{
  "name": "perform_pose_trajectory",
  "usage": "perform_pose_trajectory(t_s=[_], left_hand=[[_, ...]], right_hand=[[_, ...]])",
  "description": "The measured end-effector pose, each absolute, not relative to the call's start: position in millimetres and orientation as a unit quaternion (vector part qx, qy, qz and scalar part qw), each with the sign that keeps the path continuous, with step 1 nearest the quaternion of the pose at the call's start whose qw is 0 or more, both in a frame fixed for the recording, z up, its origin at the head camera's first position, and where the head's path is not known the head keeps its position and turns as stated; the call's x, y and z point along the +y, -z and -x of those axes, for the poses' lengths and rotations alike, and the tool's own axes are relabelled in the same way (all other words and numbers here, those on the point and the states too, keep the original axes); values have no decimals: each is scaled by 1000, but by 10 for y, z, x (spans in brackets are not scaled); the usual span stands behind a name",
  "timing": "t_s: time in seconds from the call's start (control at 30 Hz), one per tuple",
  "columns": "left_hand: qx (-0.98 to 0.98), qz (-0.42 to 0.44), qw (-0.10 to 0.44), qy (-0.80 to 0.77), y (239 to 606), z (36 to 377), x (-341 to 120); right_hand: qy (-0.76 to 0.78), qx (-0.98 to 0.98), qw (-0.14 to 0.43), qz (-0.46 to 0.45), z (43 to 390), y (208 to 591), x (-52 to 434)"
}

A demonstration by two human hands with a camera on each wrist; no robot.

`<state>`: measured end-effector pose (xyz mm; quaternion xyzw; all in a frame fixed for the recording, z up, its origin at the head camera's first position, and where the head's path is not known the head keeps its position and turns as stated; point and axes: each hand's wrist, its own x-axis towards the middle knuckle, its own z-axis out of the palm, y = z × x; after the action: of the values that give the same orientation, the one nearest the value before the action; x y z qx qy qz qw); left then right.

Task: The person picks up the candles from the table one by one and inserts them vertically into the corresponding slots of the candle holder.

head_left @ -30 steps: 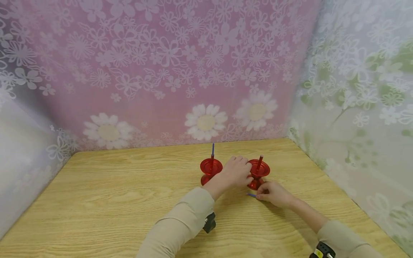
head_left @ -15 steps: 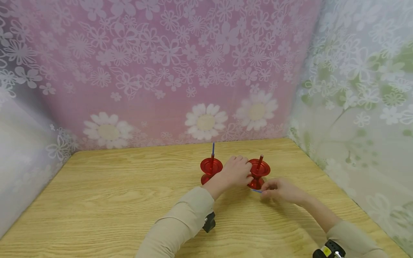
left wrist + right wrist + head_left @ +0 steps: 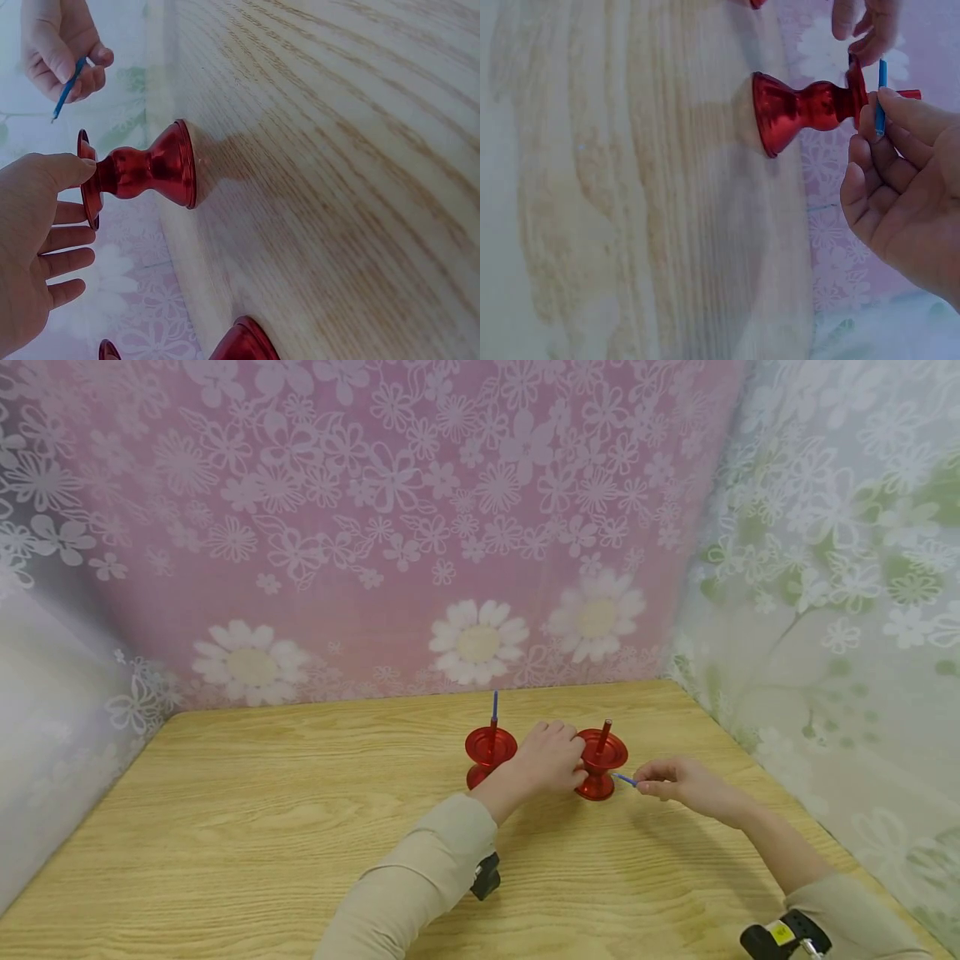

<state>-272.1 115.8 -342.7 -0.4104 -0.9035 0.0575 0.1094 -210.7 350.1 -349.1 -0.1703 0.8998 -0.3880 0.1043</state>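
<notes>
Centrally, we noted two glossy red, hourglass-shaped metal holders on the grained wooden table point(image 3: 225, 827). The left hand point(image 3: 551, 758), fingers loosely spread, touched the right holder point(image 3: 600, 766) at its rim, thumb against the waist. The right hand point(image 3: 678, 781), at that holder's 3 o'clock, pinched a thin blue candle point(image 3: 624, 779) between thumb and forefinger. The left holder point(image 3: 489, 753) carried an upright blue candle point(image 3: 494, 708).

wooden table point(image 3: 262, 827) | pink floral backdrop point(image 3: 337, 527) | green floral curtain point(image 3: 840, 568)
</notes>
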Motion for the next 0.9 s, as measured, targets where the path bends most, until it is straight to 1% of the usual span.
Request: perform_pose_trajectory(t_s=[0.23,0.33,0.7,0.9], left_hand=[[-904,410,112,-55,3442,2709,1178],[-903,410,115,-59,3447,2697,1187],[-904,409,112,-61,3451,2639,1221],[-902,409,119,-64,3451,2623,1224]], right_hand=[[396,906,61,134,2095,3352,3545],[399,906,42,131,2104,3327,3564],[416,898,4,143,2126,3259,3564],[417,899,-23,133,2162,3223,3529]])
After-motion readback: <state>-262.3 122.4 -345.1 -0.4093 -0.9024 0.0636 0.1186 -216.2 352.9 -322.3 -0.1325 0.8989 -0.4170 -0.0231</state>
